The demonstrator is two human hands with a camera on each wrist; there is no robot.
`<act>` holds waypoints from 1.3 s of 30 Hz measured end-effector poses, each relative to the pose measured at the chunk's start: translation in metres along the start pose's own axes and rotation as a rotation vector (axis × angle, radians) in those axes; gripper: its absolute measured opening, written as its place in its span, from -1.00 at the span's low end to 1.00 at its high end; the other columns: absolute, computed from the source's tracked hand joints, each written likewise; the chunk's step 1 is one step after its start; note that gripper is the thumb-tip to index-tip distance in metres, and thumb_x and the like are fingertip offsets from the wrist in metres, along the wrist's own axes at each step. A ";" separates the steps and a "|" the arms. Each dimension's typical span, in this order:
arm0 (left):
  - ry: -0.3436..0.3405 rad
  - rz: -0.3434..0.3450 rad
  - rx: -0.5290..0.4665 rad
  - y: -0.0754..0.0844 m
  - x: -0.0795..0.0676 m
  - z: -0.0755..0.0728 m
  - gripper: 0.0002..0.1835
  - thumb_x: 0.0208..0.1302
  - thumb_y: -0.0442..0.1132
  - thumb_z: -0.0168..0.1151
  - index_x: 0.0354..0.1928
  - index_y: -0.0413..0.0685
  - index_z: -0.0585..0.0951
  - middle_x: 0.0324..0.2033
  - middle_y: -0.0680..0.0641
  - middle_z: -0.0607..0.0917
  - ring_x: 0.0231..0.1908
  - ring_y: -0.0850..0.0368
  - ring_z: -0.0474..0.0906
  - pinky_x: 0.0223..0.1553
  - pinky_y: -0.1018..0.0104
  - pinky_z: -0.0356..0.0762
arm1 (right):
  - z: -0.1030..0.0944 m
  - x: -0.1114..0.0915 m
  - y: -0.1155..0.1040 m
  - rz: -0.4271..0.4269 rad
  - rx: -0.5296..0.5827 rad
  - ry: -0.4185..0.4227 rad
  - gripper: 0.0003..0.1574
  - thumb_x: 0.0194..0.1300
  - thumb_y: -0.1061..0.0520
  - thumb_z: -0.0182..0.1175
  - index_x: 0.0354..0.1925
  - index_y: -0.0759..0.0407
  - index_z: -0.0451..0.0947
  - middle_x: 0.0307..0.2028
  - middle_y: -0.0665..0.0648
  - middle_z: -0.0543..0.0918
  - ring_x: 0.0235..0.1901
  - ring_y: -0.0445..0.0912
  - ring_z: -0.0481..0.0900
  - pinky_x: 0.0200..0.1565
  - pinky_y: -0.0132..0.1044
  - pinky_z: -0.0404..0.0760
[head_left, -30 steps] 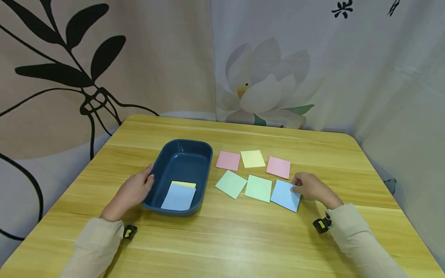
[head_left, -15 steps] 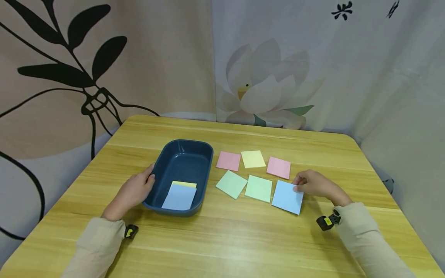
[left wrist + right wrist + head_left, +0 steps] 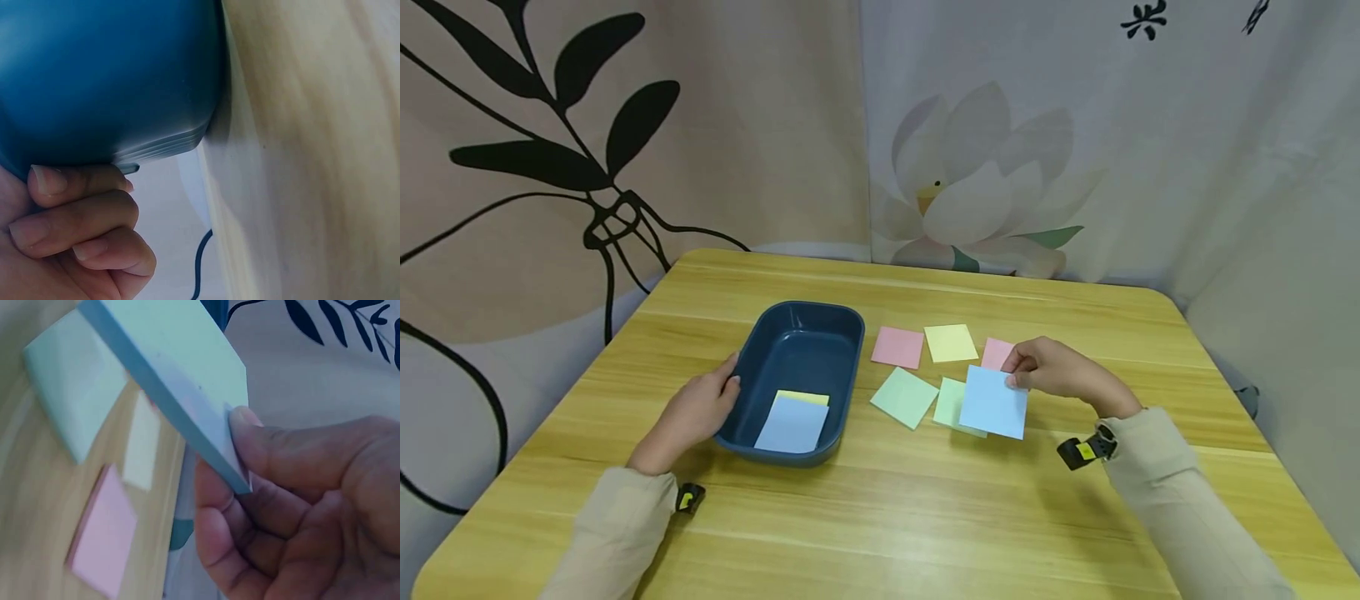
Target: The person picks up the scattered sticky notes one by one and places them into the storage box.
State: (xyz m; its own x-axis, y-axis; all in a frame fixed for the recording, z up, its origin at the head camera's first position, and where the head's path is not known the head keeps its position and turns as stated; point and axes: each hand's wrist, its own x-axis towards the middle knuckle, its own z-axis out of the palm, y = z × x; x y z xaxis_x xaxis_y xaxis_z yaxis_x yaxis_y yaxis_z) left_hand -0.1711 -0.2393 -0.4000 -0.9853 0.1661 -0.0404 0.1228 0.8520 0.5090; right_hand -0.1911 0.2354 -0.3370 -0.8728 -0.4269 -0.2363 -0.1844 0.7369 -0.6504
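My right hand pinches a blue sticky note pad by its upper right corner, thumb on one face and fingers behind. The pad is raised over the table and partly hides a green pad and a pink pad. In the right wrist view its thick edge shows. My left hand holds the left rim of a dark blue tray; in the left wrist view its fingers curl against the tray wall. Inside the tray, another blue pad lies over a yellow pad.
Right of the tray lie a pink pad, a yellow pad and another green pad. All of them are on a wooden table. A printed curtain hangs behind its far edge.
My right hand has lifted the blue pad off the table and carried it left, over the nearby green pad. The left hand keeps its hold on the tray.
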 end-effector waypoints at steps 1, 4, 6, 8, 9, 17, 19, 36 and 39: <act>-0.001 0.000 -0.001 0.000 0.000 0.000 -0.42 0.52 -0.19 -0.24 0.46 -0.32 0.05 -0.79 -0.01 0.31 -0.77 0.13 0.21 -0.67 0.25 0.24 | 0.000 0.002 -0.004 -0.005 0.002 -0.004 -0.84 0.32 0.26 0.15 -0.22 0.39 0.57 -0.35 0.17 0.63 -0.39 -0.10 0.51 -0.28 -0.24 0.51; -0.004 -0.005 -0.001 0.001 0.000 0.000 -0.42 0.52 -0.19 -0.24 0.47 -0.32 0.05 -0.79 -0.01 0.31 -0.78 0.13 0.21 -0.67 0.25 0.24 | -0.001 0.009 -0.017 -0.026 -0.002 -0.011 -0.84 0.33 0.27 0.15 -0.21 0.39 0.57 -0.35 0.17 0.63 -0.41 -0.10 0.50 -0.31 -0.25 0.49; -0.007 -0.007 0.001 0.002 -0.001 0.000 -0.42 0.52 -0.19 -0.24 0.47 -0.32 0.04 -0.79 -0.01 0.31 -0.78 0.13 0.21 -0.67 0.25 0.24 | -0.001 0.014 -0.027 -0.033 -0.003 -0.011 -0.84 0.33 0.26 0.15 -0.20 0.38 0.57 -0.35 0.18 0.64 -0.41 -0.09 0.52 -0.30 -0.25 0.51; -0.007 -0.008 0.003 0.002 -0.001 -0.001 -0.42 0.52 -0.19 -0.24 0.47 -0.32 0.04 -0.79 -0.01 0.31 -0.78 0.13 0.21 -0.67 0.25 0.23 | -0.002 0.019 -0.036 -0.040 -0.018 -0.007 -0.84 0.34 0.25 0.15 -0.19 0.35 0.58 -0.32 0.17 0.65 -0.37 -0.11 0.55 -0.24 -0.25 0.53; -0.007 -0.006 0.003 0.002 -0.001 -0.001 -0.42 0.52 -0.19 -0.24 0.47 -0.32 0.04 -0.79 -0.01 0.30 -0.78 0.13 0.20 -0.68 0.25 0.23 | -0.002 0.022 -0.041 -0.047 -0.025 -0.006 -0.84 0.34 0.25 0.16 -0.19 0.34 0.58 -0.31 0.17 0.65 -0.35 -0.11 0.56 -0.21 -0.25 0.54; 0.003 0.005 -0.003 0.000 0.000 0.000 -0.42 0.51 -0.20 -0.23 0.46 -0.33 0.06 -0.79 -0.01 0.30 -0.78 0.13 0.20 -0.69 0.26 0.23 | 0.003 0.046 -0.074 -0.061 -0.064 0.013 -0.84 0.33 0.20 0.19 -0.18 0.28 0.60 -0.26 0.17 0.68 -0.29 -0.06 0.59 -0.18 -0.21 0.55; 0.004 0.004 -0.005 0.000 0.000 0.001 -0.42 0.51 -0.19 -0.23 0.46 -0.33 0.06 -0.79 -0.01 0.30 -0.78 0.13 0.20 -0.69 0.26 0.23 | 0.006 0.051 -0.081 -0.064 -0.064 0.016 -0.84 0.32 0.20 0.20 -0.18 0.27 0.61 -0.25 0.18 0.69 -0.27 -0.05 0.60 -0.18 -0.22 0.55; 0.008 -0.003 0.002 -0.002 0.000 0.001 -0.42 0.52 -0.18 -0.24 0.46 -0.31 0.06 -0.78 -0.01 0.30 -0.76 0.13 0.23 -0.66 0.26 0.24 | 0.048 0.105 -0.140 -0.102 -0.065 -0.064 -0.85 0.31 0.21 0.20 -0.19 0.27 0.61 -0.20 0.18 0.65 -0.27 -0.06 0.56 -0.17 -0.30 0.57; 0.004 -0.002 0.000 -0.002 0.000 0.001 -0.42 0.52 -0.19 -0.24 0.47 -0.31 0.06 -0.77 -0.02 0.31 -0.76 0.12 0.23 -0.65 0.26 0.24 | 0.055 0.112 -0.148 -0.104 -0.067 -0.082 -0.85 0.31 0.20 0.21 -0.18 0.26 0.61 -0.19 0.16 0.64 -0.26 -0.07 0.55 -0.15 -0.29 0.56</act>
State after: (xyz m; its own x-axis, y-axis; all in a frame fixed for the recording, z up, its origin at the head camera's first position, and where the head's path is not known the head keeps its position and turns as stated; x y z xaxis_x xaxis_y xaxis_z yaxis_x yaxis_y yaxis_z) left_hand -0.1713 -0.2407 -0.4019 -0.9860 0.1624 -0.0376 0.1210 0.8524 0.5088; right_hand -0.2366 0.0493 -0.3068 -0.8080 -0.5423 -0.2302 -0.3042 0.7187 -0.6252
